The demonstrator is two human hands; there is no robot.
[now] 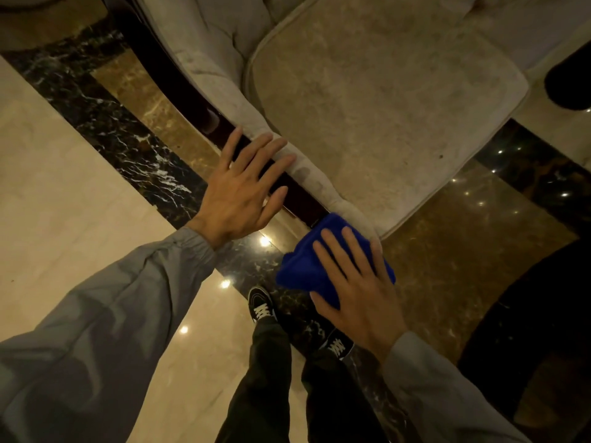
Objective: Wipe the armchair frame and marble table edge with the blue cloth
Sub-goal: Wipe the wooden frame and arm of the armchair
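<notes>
1. Armchair frame [204,113], dark glossy wood, runs diagonally along the padded arm.
2. Left hand [238,190] lies flat on it, fingers [271,148] spread, gripping nothing, likely steadying.
3. Right hand [358,282] presses the blue cloth [307,260] flat-fingered against the frame's front end, ready to wipe.

— What do I have under the camera here?

— I'm looking down at a polished stone floor [64,174], cream slabs on the left, glossy enough to mirror small ceiling lights as bright dots.

— And the dark stripe?

— A band of black marble with white veins [105,113] runs diagonally, bordered by brown marble inlay [463,257]. Light is dim and warm.

— Any furniture?

— I see a pale upholstered seat cushion [383,100] with piped edges at the top, and a dark rounded shape [540,314] at the right edge that I can't identify.
</notes>
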